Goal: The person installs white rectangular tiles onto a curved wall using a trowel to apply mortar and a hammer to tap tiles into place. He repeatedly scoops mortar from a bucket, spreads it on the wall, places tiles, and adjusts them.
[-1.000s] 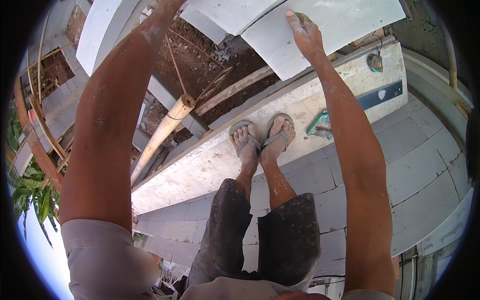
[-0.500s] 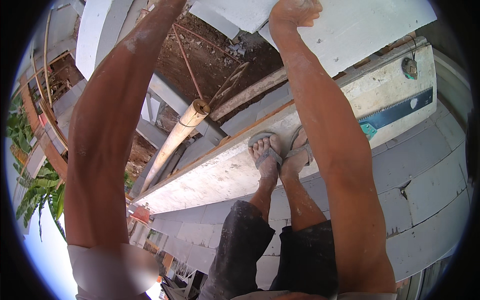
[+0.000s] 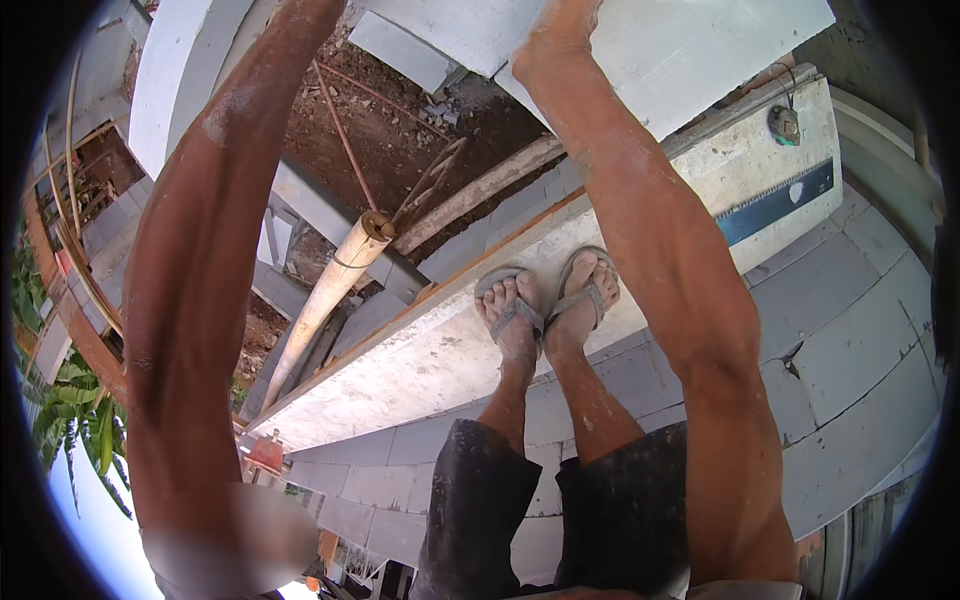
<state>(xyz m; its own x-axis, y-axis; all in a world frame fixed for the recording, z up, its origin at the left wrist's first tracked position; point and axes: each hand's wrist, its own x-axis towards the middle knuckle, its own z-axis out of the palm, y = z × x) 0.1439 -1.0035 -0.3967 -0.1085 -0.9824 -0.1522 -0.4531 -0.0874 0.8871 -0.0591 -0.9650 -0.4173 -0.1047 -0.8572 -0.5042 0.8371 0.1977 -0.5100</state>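
My left forearm [image 3: 200,270] reaches up past a tall pale block [image 3: 180,80], and its hand lies beyond the top edge. My right arm stretches up to a light grey wall block [image 3: 700,60]. Only the wrist and heel of my right hand [image 3: 560,22] show, at the top edge over that block. The fingers are cut off, so whether they grip it cannot be seen. Between my arms, another light block [image 3: 400,48] butts against the grey one.
My sandalled feet [image 3: 515,305] stand on a dusty white plank [image 3: 400,370]. On its right end lie a handsaw [image 3: 780,205], handle hidden by my arm, and a small round corded object [image 3: 784,125]. A bamboo pole [image 3: 330,300] rises left of the plank. A block wall [image 3: 850,310] runs below.
The view has shifted, so the plank, saw and blocks sit further left. My right hand has slid up mostly out of the picture; its curled fingers showed before.
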